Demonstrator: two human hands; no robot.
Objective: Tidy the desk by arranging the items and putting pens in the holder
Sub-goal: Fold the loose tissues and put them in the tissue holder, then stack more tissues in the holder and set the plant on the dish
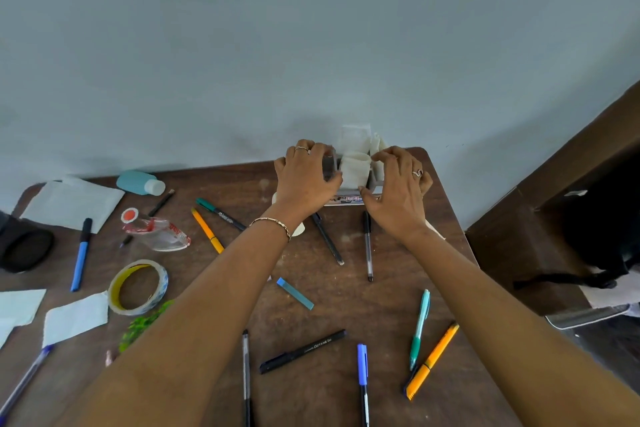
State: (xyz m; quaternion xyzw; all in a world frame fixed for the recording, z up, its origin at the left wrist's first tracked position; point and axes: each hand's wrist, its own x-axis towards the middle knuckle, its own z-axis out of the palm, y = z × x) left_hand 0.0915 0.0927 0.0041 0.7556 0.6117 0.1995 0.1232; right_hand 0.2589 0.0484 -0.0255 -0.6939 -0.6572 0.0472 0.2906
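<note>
1. The holder (pixel 349 198) stands at the far edge of the counter (pixel 346 305), close to the wall. Both hands are clamped on it: the left hand (pixel 308 177) curls round its left side, and the right hand (pixel 398 184) clasps its right side with the thumb at the base.
2. By my judgement the task is barely begun. No pen shows in the holder, and white folded papers (pixel 355 172) fill its compartments.
3. Nearly everything is left to do. Loose on the counter lie a green marker (pixel 220 213), an orange pen (pixel 207 230), a blue pen (pixel 81 255), a teal pen (pixel 419 329), a black gel pen (pixel 303 350) and several more. The tape roll (pixel 162 282), blue bottle (pixel 136 182), crumpled packet (pixel 156 234) and paper sheets (pixel 72 203) lie unsorted too.
4. The black gel pen reads "OCTANE Gel" (a smaller word before it is too small to read). The print on the holder's front strip, on the green marker and in red on the packet cannot be made out.
</note>
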